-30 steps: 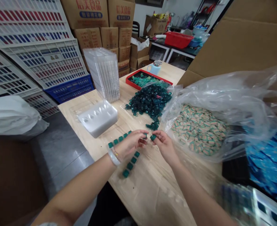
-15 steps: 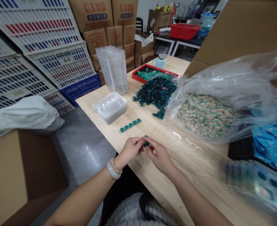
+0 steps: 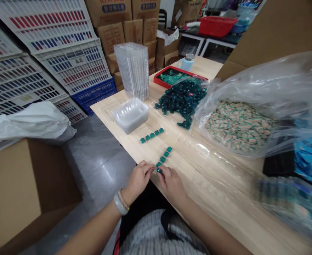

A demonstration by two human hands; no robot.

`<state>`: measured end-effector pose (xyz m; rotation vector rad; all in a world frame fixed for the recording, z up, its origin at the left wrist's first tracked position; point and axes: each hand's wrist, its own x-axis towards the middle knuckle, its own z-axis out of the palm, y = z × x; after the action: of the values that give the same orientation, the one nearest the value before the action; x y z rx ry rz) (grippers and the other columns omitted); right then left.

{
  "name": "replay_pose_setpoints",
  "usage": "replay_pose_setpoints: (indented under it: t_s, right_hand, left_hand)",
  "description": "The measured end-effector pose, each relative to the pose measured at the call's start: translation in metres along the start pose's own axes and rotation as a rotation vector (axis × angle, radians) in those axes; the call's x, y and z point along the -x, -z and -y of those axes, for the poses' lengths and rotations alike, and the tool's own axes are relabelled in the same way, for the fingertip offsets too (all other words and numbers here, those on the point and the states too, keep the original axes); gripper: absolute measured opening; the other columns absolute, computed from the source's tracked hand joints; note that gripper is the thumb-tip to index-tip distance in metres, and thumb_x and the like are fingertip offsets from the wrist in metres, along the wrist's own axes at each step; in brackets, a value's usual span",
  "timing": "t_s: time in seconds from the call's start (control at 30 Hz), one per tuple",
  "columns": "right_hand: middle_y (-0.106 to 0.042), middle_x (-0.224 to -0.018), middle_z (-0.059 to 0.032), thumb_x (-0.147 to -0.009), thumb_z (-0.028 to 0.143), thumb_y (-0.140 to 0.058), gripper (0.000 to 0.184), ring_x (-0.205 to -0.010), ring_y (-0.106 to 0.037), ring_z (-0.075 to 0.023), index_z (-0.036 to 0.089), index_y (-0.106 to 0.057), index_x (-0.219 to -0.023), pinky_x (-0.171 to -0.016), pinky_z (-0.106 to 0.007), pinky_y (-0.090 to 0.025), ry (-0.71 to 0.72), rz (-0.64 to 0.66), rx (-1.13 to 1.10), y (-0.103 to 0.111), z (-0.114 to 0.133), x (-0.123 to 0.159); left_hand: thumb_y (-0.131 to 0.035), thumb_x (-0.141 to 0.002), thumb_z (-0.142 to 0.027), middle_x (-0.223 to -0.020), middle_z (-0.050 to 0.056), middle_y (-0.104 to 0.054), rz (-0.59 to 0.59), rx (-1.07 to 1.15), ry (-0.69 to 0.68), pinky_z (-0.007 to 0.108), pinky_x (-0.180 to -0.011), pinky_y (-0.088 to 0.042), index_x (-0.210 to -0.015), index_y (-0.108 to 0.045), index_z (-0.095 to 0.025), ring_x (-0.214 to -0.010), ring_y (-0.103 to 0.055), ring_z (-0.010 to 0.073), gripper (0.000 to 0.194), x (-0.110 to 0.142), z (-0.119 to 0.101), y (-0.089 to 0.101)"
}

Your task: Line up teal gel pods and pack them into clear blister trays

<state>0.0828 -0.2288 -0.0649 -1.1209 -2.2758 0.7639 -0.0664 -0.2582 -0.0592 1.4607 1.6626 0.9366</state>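
Observation:
My right hand (image 3: 174, 186) pinches a small glossy green square piece (image 3: 159, 170) at the near end of a slanting row of green pieces (image 3: 162, 159) on the wooden table. Just left of it, my left hand (image 3: 140, 180) has thumb and fingers pressed together. Whether anything is between them is too small to tell. A second row of several green pieces (image 3: 152, 135) lies farther off. Beyond the rows is a heap of dark green pieces (image 3: 183, 99), partly on clear plastic. A clear plastic bag (image 3: 254, 83) lies open around many beige-and-green flat pieces (image 3: 240, 127).
A stack of shallow translucent trays (image 3: 131, 115) and a taller upright stack (image 3: 133, 71) stand on the table's left side. Behind the heap are a red-rimmed tray (image 3: 162, 84) and a blue mug (image 3: 187, 63). Blue packets (image 3: 311, 157) lie right. Cartons and crates surround the table.
Both hands have come down toward the table's near edge, and the right one sets a green piece at the row's end. The hands have moved apart slightly. The camera view has shifted.

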Motion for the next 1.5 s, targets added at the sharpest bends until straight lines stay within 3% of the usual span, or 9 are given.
replay_pose_setpoints:
  t_s: [0.13, 0.33, 0.53, 0.67, 0.87, 1.07, 1.2, 1.3, 1.5]
  right_hand:
    - [-0.06, -0.072, -0.0038, -0.083, 0.022, -0.036, 0.019, -0.062, -0.057, -0.0147, 0.017, -0.046, -0.098, -0.057, -0.026, -0.045, -0.099, 0.04, -0.204, 0.002, 0.003, -0.006]
    - [-0.059, -0.072, -0.0015, -0.077, 0.014, -0.037, 0.026, -0.061, -0.055, -0.0127, 0.019, -0.048, -0.1, -0.056, -0.024, -0.043, -0.105, 0.151, -0.201, 0.013, 0.012, -0.016]
    - [-0.059, -0.072, -0.0036, -0.073, 0.017, -0.043, 0.019, -0.064, -0.055, -0.0149, 0.017, -0.051, -0.091, -0.06, -0.027, -0.043, -0.152, 0.058, -0.047, 0.022, 0.015, -0.024]
    - [-0.057, -0.069, -0.0009, -0.074, 0.015, -0.043, 0.011, -0.06, -0.054, -0.0121, 0.018, -0.051, -0.081, -0.057, -0.024, -0.043, -0.218, 0.057, -0.215, 0.026, 0.015, -0.026]
    - [-0.052, -0.077, -0.0025, -0.077, 0.022, -0.049, 0.017, -0.068, -0.052, -0.0121, 0.021, -0.057, -0.092, -0.059, -0.024, -0.045, -0.006, 0.079, -0.363, 0.028, 0.01, -0.024]
    - [-0.052, -0.081, -0.0037, -0.079, 0.022, -0.048, 0.02, -0.07, -0.051, -0.0124, 0.022, -0.055, -0.098, -0.062, -0.026, -0.045, 0.115, 0.114, -0.367, 0.032, 0.011, -0.023]
    - [-0.053, -0.075, -0.0038, -0.081, 0.02, -0.045, 0.013, -0.07, -0.052, -0.0135, 0.021, -0.057, -0.086, -0.062, -0.027, -0.045, 0.075, 0.03, -0.285, 0.028, 0.011, -0.021]
    - [-0.054, -0.083, -0.0059, -0.081, 0.02, -0.044, 0.018, -0.072, -0.053, -0.0139, 0.02, -0.055, -0.095, -0.064, -0.028, -0.046, 0.068, 0.075, -0.279, 0.02, 0.011, -0.017]
    - [-0.055, -0.085, -0.0052, -0.081, 0.02, -0.044, 0.021, -0.078, -0.054, -0.0143, 0.021, -0.053, -0.1, -0.069, -0.028, -0.045, 0.1, 0.109, -0.308, 0.017, 0.009, -0.017]
  left_hand:
    - [-0.046, -0.078, -0.027, -0.079, 0.004, -0.062, 0.016, 0.263, 0.147, 0.023, -0.066, -0.042, -0.084, -0.064, -0.015, -0.072, -0.055, 0.0132, 0.023, -0.003, -0.008, -0.001]
    - [-0.057, -0.069, -0.036, -0.06, -0.002, -0.053, 0.176, 0.556, 0.368, 0.018, -0.041, -0.028, -0.088, -0.059, -0.012, -0.043, -0.035, 0.0045, 0.031, -0.007, -0.009, -0.003]
    - [-0.053, -0.071, -0.035, -0.056, -0.003, -0.05, 0.157, 0.52, 0.312, 0.018, -0.044, -0.029, -0.078, -0.06, -0.012, -0.046, -0.037, 0.0057, 0.025, -0.013, -0.017, -0.003]
    - [-0.051, -0.071, -0.029, -0.06, -0.001, -0.053, 0.128, 0.432, 0.197, 0.018, -0.05, -0.032, -0.072, -0.061, -0.014, -0.056, -0.044, 0.0079, 0.018, -0.015, -0.024, 0.002]
    - [-0.058, -0.066, -0.035, -0.048, -0.006, -0.039, 0.325, 0.851, 0.528, 0.017, -0.039, -0.015, -0.06, -0.047, -0.013, -0.039, -0.027, 0.0019, 0.025, -0.01, -0.018, 0.004]
    - [-0.061, -0.063, -0.028, -0.048, -0.008, -0.035, 0.487, 1.042, 0.649, 0.017, -0.038, -0.007, -0.066, -0.049, -0.013, -0.037, -0.021, -0.0005, 0.02, -0.006, -0.021, 0.006]
    - [-0.06, -0.063, -0.026, -0.05, -0.007, -0.037, 0.367, 1.003, 0.621, 0.016, -0.038, -0.009, -0.065, -0.049, -0.012, -0.038, -0.025, -0.0001, 0.018, -0.006, -0.019, 0.013]
    - [-0.062, -0.061, -0.025, -0.052, -0.006, -0.039, 0.237, 0.987, 0.609, 0.016, -0.038, -0.012, -0.066, -0.05, -0.012, -0.04, -0.027, -0.0001, 0.019, -0.005, -0.016, 0.017]
    - [-0.065, -0.059, -0.027, -0.046, -0.007, -0.037, 0.359, 0.982, 0.665, 0.016, -0.038, -0.009, -0.063, -0.048, -0.012, -0.038, -0.024, -0.0001, 0.023, -0.006, -0.015, 0.013]
